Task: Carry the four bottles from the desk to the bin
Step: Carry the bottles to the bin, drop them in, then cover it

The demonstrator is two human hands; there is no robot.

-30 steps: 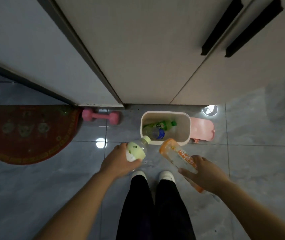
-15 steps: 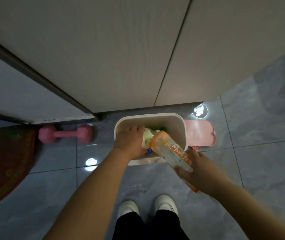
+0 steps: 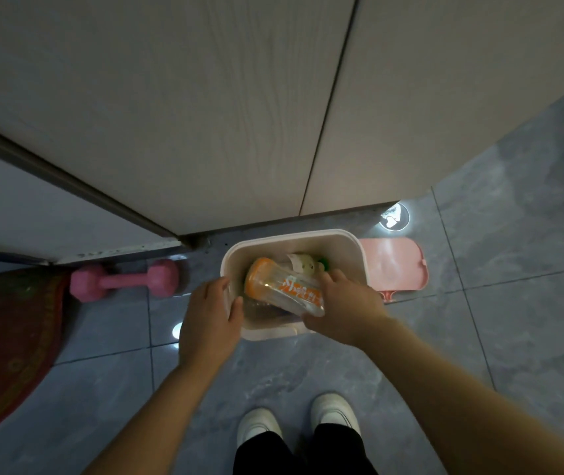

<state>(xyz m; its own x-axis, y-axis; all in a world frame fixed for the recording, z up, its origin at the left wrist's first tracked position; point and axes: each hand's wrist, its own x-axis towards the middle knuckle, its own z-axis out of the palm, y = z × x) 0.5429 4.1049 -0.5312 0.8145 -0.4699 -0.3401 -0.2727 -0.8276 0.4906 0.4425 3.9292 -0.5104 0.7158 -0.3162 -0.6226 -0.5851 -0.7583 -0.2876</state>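
The white bin [image 3: 349, 248] stands on the tiled floor against the cupboard. My right hand [image 3: 345, 305] holds a clear bottle with an orange cap and orange label [image 3: 284, 286], tilted over the bin's mouth. Behind it, inside the bin, lies the bottle with the pale green cap [image 3: 304, 265], and a green cap [image 3: 323, 261] of another bottle shows beside it. My left hand [image 3: 210, 318] holds nothing, fingers spread at the bin's left rim.
A pink lid [image 3: 393, 265] lies flat to the right of the bin. A pink dumbbell [image 3: 124, 281] lies to the left, with a red round mat [image 3: 9, 341] beyond it. Cupboard doors [image 3: 239, 114] rise behind. My white shoes [image 3: 294, 423] stand below.
My left hand let go of the pale-capped bottle into the bin and drew back to the rim. My right hand moved the orange bottle over the bin's mouth.
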